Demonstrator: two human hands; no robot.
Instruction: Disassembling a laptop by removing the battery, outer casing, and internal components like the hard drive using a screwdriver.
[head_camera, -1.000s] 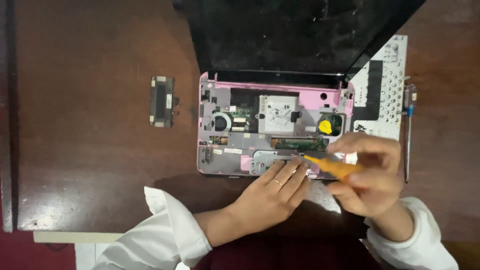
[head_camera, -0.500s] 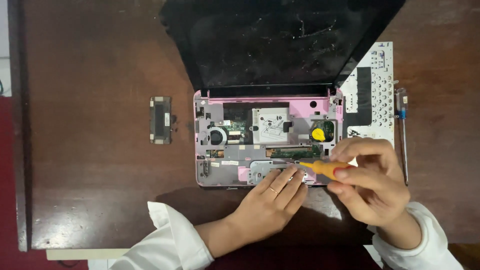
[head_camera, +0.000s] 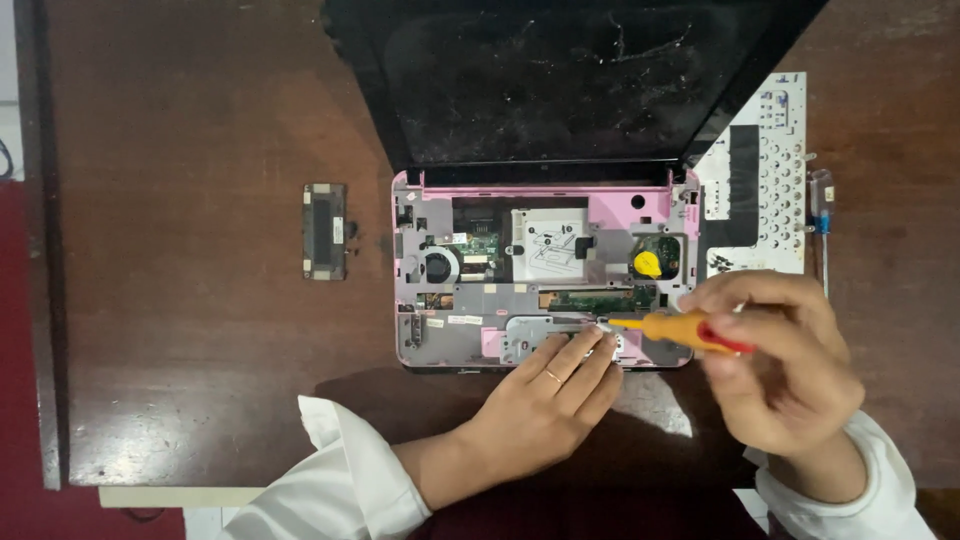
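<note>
1. The right hand (head_camera: 780, 370) is closing its fingers round the handle of an orange screwdriver (head_camera: 680, 328), whose shaft is now lying almost level and pointing left; a second ago it was slanting down toward the wrist.
2. The screwdriver tip is meeting the grey metal bracket (head_camera: 560, 335) at the front edge of the opened pink laptop (head_camera: 545, 270), and it is sitting closer to the fingertips of the other hand than before.
3. The left hand (head_camera: 545, 405) is lying flat and open, gripping nothing, with its fingertips pressing on that bracket as they were earlier; a ring is showing on one finger.
4. The laptop is appearing lower and more central than a second ago, so more of its black screen (head_camera: 560, 80) is showing.
5. A removed keyboard panel (head_camera: 765, 180) is lying right of the laptop, with a blue-handled tool (head_camera: 822, 215) beside it.
6. A small dark rectangular part (head_camera: 324, 231) is resting well to the left.
7. Everything is sitting on a dark brown wooden table (head_camera: 190, 330); red floor is showing past its left edge.
</note>
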